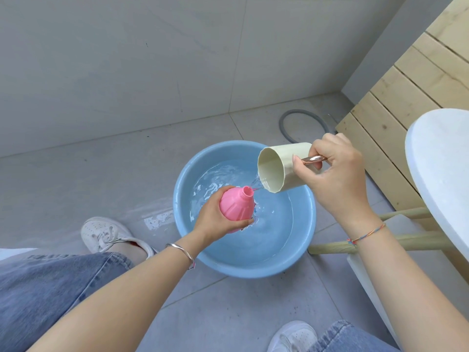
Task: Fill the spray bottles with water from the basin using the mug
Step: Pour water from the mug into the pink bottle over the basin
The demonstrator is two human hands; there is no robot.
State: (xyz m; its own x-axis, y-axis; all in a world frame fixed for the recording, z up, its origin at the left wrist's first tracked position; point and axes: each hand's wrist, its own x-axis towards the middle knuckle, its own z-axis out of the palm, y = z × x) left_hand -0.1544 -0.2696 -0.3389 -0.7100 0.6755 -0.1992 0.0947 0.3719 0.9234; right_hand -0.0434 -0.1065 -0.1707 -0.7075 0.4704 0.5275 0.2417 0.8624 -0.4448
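A blue basin (pixel 182 199) holding water sits on the grey floor between my feet. My left hand (pixel 218 222) grips a pink spray bottle (pixel 237 205) with no cap, held over the water with its open neck tilted up and to the right. My right hand (pixel 335 174) holds a cream mug (pixel 279 168) by its copper-coloured handle. The mug is tipped on its side above the basin's right half, mouth toward the bottle. A thin stream of water runs from its lower rim toward the bottle's neck.
A white round table (pixel 439 168) on wooden legs stands at the right, with a slatted wooden panel (pixel 411 85) behind it. A grey hose (pixel 302 123) loops on the floor beyond the basin. A wet patch (pixel 157 219) lies left of the basin, near my white shoe (pixel 106 232).
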